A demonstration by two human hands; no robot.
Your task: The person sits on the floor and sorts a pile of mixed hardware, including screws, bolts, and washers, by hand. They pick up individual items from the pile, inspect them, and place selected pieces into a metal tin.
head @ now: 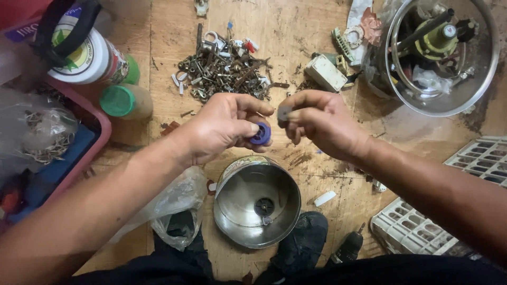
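Note:
My left hand (222,126) grips a small purple round plastic part (261,133) between thumb and fingers. My right hand (319,124) is close beside it, fingers pinched on a small grey piece (285,112) held just above and right of the purple part. Both hands hover over a steel bowl-shaped jar (232,208), which stands on the wooden floor with a black coupling at its bottom centre (264,206).
A heap of rusty screws and bolts (224,71) lies beyond the hands. A metal bowl of parts (478,79) sits far right, a white plastic grille (417,232) near right. Bottles (124,100), a pink tray (100,142) and a plastic bag (174,203) lie left.

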